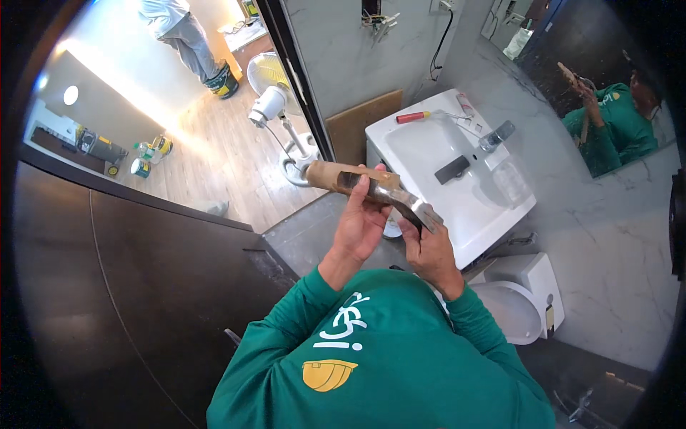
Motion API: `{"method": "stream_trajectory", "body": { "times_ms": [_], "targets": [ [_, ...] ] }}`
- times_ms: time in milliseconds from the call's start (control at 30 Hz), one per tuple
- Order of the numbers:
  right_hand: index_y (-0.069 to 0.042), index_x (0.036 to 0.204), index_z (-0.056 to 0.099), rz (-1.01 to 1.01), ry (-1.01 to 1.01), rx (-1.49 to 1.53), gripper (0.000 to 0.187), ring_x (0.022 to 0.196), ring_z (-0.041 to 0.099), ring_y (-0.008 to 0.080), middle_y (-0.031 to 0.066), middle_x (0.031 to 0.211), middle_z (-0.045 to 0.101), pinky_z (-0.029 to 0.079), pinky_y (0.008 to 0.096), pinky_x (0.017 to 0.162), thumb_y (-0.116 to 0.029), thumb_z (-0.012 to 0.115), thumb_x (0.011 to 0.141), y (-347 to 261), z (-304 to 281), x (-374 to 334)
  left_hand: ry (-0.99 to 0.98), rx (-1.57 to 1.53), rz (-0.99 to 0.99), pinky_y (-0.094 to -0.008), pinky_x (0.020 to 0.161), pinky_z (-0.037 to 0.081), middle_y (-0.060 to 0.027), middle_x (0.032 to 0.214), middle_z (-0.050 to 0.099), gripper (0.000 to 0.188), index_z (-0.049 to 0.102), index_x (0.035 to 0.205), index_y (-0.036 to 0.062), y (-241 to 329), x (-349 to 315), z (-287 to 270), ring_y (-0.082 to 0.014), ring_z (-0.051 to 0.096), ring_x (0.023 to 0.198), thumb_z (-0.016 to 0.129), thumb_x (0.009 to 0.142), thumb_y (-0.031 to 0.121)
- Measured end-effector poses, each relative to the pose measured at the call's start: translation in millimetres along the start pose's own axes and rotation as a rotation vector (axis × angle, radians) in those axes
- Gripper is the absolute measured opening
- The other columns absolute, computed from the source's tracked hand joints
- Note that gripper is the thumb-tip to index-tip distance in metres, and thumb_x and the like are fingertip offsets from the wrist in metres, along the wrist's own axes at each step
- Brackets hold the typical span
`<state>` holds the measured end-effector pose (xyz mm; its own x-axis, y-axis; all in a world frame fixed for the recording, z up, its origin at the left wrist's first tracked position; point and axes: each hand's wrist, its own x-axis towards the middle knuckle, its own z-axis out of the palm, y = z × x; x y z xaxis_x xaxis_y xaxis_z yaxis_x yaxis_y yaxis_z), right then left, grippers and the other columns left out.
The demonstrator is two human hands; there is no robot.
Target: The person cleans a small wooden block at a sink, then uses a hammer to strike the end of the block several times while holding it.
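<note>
Both hands are raised in front of my chest, left of the sink, on a long tool whose kind I cannot make out. It has a brown cylindrical body (326, 174) with a dark patch, and a curved, shiny metal end (421, 212) on the right. My left hand (361, 226) is closed round the middle from below, thumb along the dark patch and fingertips behind. At the metal end, my right hand (431, 256) is closed with its fingers curled against the underside. Part of a small round container (392, 229) shows behind my hands.
A white sink (464, 231) bears a faucet (497, 136), a dark rectangular block (452, 169) and a red-handled tool (412, 117). A toilet (509, 312) stands at right. Beyond the doorway are a fan (269, 105) and a person (187, 43) by a bucket (224, 83).
</note>
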<state>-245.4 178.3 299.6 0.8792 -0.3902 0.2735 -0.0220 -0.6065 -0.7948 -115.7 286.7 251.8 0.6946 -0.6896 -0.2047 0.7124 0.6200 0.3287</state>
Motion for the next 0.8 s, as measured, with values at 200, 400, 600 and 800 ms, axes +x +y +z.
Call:
{"method": "stream_trajectory", "body": {
  "times_ms": [200,400,600,800],
  "targets": [
    [-0.001,0.117,0.068,-0.005,0.205,0.092,0.027,0.094,0.067,0.0505,0.0272,0.1,0.07,0.054,0.0521,0.079,-0.024,0.061,0.107,5,5,-22,0.02,0.048,0.042,-0.0439,0.111,0.052,-0.0064,0.156,0.054,0.047,0.047,0.149,0.0226,-7,1,-1,-0.0247,0.058,0.137,0.065,0.107,0.029],
    [0.002,0.12,0.067,0.012,0.054,-0.026,0.031,0.091,0.068,0.0467,0.0259,0.096,0.069,0.054,0.0492,0.079,-0.025,0.06,0.107,7,6,-20,0.024,0.053,0.033,-0.0432,0.114,0.051,-0.0072,0.158,0.052,0.05,0.043,0.152,0.0233,-6,1,-1,-0.0247,0.057,0.138,0.064,0.107,0.029],
    [0.006,0.121,0.066,0.102,0.241,0.215,0.03,0.087,0.069,0.0315,0.0189,0.098,0.072,0.054,0.0393,0.08,-0.019,0.066,0.105,-3,1,-23,-0.022,0.178,0.015,-0.0493,0.109,0.054,-0.0094,0.153,0.055,0.06,0.036,0.157,0.0185,2,-9,-2,-0.0266,0.057,0.137,0.066,0.106,0.021],
    [-0.002,0.117,0.064,0.181,0.291,0.554,0.033,0.078,0.055,0.0051,-0.0013,0.093,0.063,0.045,0.0217,0.066,-0.029,0.076,0.101,-7,-15,-4,-0.459,1.149,0.542,-0.0436,0.111,0.051,-0.0155,0.14,0.063,0.066,0.054,0.145,0.0087,26,1,-21,-0.0304,0.059,0.136,0.082,0.086,-0.001]
  ]
}}
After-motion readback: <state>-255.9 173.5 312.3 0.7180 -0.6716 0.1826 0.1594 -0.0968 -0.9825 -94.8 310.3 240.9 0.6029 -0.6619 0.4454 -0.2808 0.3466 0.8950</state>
